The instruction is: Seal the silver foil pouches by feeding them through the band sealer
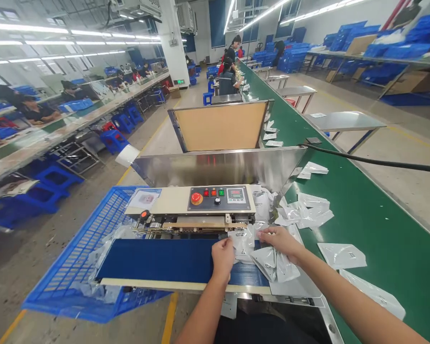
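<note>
A small clear-and-white plastic bag (242, 244) with dark print stands at the infeed end of a band sealer (200, 200). My left hand (222, 258) is closed on the bag's left edge, above the blue conveyor belt (157, 260). To its right, my right hand (281, 242) pinches plastic film at the bag's right side; its fingertips partly hide the film. Below the right hand, several filled bags (265, 262) lie overlapping on the belt's end and a pale plate.
At the left end of the sealer stands a blue basket (68, 267) with bags in it. More bags (308, 210) lie on the green conveyor (372, 217) at right. A metal panel (215, 167) rises behind the sealer. A black cable (372, 160) crosses the conveyor. People work farther back.
</note>
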{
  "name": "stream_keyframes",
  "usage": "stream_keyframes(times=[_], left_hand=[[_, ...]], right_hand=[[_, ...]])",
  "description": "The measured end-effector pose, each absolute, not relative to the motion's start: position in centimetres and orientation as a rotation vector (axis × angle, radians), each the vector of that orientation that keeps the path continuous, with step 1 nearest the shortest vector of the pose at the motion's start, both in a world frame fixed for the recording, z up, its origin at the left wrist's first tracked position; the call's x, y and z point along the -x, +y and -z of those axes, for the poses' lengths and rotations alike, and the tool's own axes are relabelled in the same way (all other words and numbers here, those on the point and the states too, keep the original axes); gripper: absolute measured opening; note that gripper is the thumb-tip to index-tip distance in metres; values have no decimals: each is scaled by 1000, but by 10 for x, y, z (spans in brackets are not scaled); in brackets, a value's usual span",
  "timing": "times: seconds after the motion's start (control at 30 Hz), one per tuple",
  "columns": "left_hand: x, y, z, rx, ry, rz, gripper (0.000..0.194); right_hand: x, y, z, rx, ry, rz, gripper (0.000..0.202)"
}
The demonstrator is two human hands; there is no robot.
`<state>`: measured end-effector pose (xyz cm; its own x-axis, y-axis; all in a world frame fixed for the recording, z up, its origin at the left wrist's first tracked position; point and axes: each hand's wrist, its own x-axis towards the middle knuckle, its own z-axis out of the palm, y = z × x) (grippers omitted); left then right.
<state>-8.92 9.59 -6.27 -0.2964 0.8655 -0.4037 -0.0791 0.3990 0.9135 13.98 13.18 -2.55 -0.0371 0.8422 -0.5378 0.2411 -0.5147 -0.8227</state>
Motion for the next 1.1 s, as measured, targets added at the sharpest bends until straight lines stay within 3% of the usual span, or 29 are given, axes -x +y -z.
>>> stream_keyframes(times=[0.13, 0.23, 0.4, 0.6, 0.73, 0.87, 1.1], left_hand=[[122, 70, 45, -747, 1763, -1246, 61], [117, 42, 30, -931, 1878, -1350, 62], [57, 27, 18, -1236, 1171, -924, 58], [36, 43, 22, -1056, 1249, -1124, 68], [34, 43, 23, -1038, 1234, -1176, 61], [27, 49, 30, -1087, 1355, -1188, 51], [19, 86, 61, -499, 1453, -1173, 53]], right_hand=[[-159, 100, 16, 1764, -1061, -1495, 57], [-163, 76, 6, 1777, -1154, -1381, 54], [-147, 71, -14, 1635, -1200, -1444, 55], [-178, 73, -18, 1661, -898, -1330, 73], [-174, 50, -1, 1630, -1158, -1471, 56], [-163, 47, 11, 1663, -1073, -1430, 54], [-170, 101, 16, 1796, -948, -1496, 43]])
